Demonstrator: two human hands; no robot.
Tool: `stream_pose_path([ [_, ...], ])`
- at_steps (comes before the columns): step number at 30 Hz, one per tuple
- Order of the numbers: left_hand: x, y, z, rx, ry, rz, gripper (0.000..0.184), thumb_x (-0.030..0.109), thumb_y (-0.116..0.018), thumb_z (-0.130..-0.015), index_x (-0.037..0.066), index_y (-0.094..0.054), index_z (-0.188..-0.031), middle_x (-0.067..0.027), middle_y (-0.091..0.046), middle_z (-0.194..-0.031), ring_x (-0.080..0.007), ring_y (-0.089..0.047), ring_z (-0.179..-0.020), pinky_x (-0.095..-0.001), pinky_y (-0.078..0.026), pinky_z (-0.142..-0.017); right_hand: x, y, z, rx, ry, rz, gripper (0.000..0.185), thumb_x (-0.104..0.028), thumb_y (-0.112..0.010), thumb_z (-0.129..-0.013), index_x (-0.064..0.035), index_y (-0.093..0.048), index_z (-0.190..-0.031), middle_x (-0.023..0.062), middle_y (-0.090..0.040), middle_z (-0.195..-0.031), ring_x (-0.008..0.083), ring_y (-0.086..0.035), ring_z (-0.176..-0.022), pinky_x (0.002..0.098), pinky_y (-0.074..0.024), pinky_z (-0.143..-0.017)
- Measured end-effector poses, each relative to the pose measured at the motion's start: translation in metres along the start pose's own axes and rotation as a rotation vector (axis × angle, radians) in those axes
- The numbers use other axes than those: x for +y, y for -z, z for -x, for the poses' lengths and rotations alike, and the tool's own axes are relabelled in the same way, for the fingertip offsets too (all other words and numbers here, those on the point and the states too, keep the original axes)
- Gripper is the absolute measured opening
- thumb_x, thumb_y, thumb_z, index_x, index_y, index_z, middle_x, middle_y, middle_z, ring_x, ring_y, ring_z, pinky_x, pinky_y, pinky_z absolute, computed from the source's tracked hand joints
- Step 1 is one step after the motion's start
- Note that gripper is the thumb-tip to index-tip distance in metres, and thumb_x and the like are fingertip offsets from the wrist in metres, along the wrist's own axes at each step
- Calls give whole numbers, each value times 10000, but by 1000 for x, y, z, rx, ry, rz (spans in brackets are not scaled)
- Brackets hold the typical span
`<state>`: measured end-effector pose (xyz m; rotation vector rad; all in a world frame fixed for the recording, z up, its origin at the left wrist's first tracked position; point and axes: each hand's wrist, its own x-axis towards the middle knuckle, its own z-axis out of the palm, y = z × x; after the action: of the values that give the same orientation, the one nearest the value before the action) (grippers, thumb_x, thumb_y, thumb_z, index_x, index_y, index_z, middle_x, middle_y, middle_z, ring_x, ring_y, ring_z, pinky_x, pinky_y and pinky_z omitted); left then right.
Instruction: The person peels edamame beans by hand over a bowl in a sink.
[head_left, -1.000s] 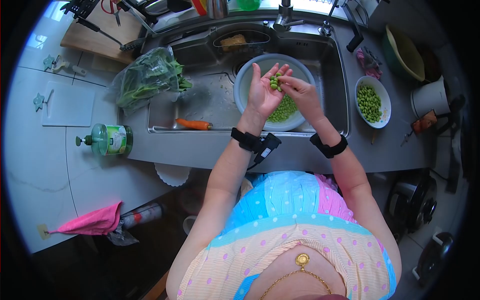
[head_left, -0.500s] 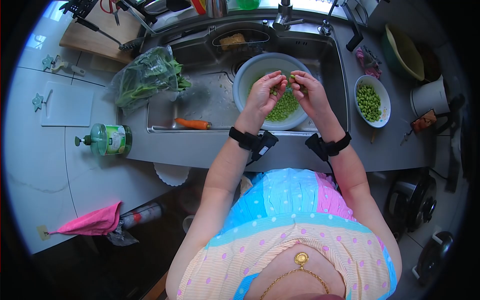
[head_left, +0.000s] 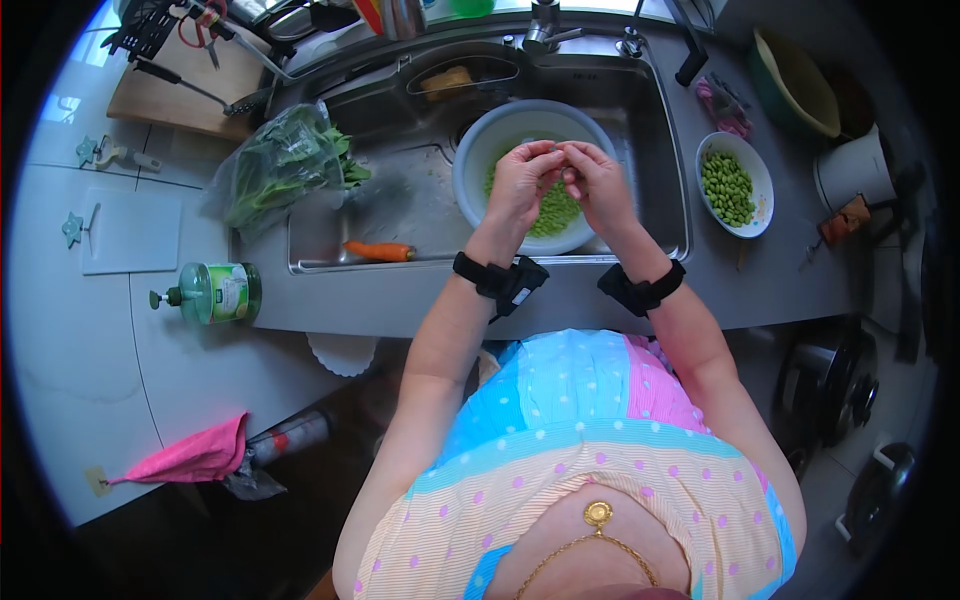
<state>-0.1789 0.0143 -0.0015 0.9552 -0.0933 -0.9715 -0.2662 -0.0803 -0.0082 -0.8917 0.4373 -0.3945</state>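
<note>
Sitting at the far left on the table [head_left: 150,340], a green soap bottle [head_left: 228,292] has its pump toward the outer side. Next, a clear bag of leafy greens [head_left: 270,175] overlaps the sink's [head_left: 395,205] left edge, and an orange carrot [head_left: 379,251] lies near the sink's front edge. Over a pale round basin [head_left: 463,180], the left hand [head_left: 517,188] has its fingers curled in; beneath and between the hands, loose green beans [head_left: 555,212] spread across the basin's bottom, small and light in colour. The right hand [head_left: 600,192] is curled likewise, its fingertips meeting or nearly meeting those of the left; I cannot tell what they pinch. Right of that hand, well apart, a white bowl [head_left: 765,195] on the table holds heaped beans, plump, oval and deeper green.
</note>
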Motion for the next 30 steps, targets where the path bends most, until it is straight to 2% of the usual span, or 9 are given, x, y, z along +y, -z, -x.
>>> stream_pose_path([
  [3,-4,-2,-3,-22,36,44,249,6,-602,-784,24,-512,-1015,-56,-571,-866,-98,-563,-741,-173,-489,-647,5,5,-1,12,21,-44,152,-143,-530,-873,0,-543,-925,31,-534,-697,49,-462,-527,148,-345,-432],
  [6,-12,4,-9,-12,108,217,234,6,-582,-800,-1,-495,-1017,-83,-565,-875,-128,-570,-768,-208,-504,-667,2,18,-2,9,-85,-357,131,-150,-542,-867,-20,-534,-871,56,-547,-732,66,-477,-558,163,-351,-427],
  [11,-11,11,-14,166,147,520,145,26,-538,-840,-33,-501,-967,-109,-548,-896,-193,-565,-807,-276,-512,-738,-33,38,18,300,-184,-491,84,-110,-523,-858,-30,-542,-837,82,-566,-778,133,-547,-668,202,-456,-529],
  [15,-11,33,-21,230,187,634,115,72,-511,-868,-34,-524,-910,-121,-545,-887,-226,-549,-871,-341,-482,-827,-87,86,26,320,105,-644,96,-106,-519,-856,-16,-552,-846,79,-563,-773,151,-551,-681,216,-461,-541],
  [18,-10,26,-17,212,190,589,93,81,-509,-868,2,-529,-912,-113,-546,-899,-209,-544,-867,-333,-489,-806,-122,138,32,443,385,-492,140,-144,-514,-869,-13,-558,-843,68,-564,-770,155,-550,-720,250,-469,-577],
  [21,-10,21,-15,195,212,599,96,74,-506,-867,5,-531,-929,-112,-546,-898,-211,-544,-867,-334,-489,-806,-139,153,41,682,611,-139,177,-187,-514,-880,-18,-567,-869,67,-575,-814,149,-548,-750,271,-467,-638],
  [24,-12,19,-16,180,222,593,103,62,-506,-863,7,-530,-947,-111,-548,-905,-214,-545,-871,-334,-488,-808,-132,188,39,692,528,120,321,-305,-502,-889,-2,-561,-978,103,-584,-934,170,-546,-881,330,-412,-835],
  [27,-12,16,-14,173,231,605,118,50,-509,-863,-19,-531,-956,-119,-549,-933,-220,-547,-893,-336,-484,-824,-127,190,46,730,438,127,507,-429,-463,-886,27,-512,-1102,147,-562,-1054,209,-499,-1039,380,-266,-983],
  [30,-10,17,-12,182,236,611,112,44,-507,-862,-13,-533,-955,-118,-550,-932,-219,-547,-892,-335,-484,-822,-128,195,47,703,460,115,632,-514,-423,-872,48,-470,-1157,176,-534,-1130,234,-429,-1145,406,-149,-1033],
])
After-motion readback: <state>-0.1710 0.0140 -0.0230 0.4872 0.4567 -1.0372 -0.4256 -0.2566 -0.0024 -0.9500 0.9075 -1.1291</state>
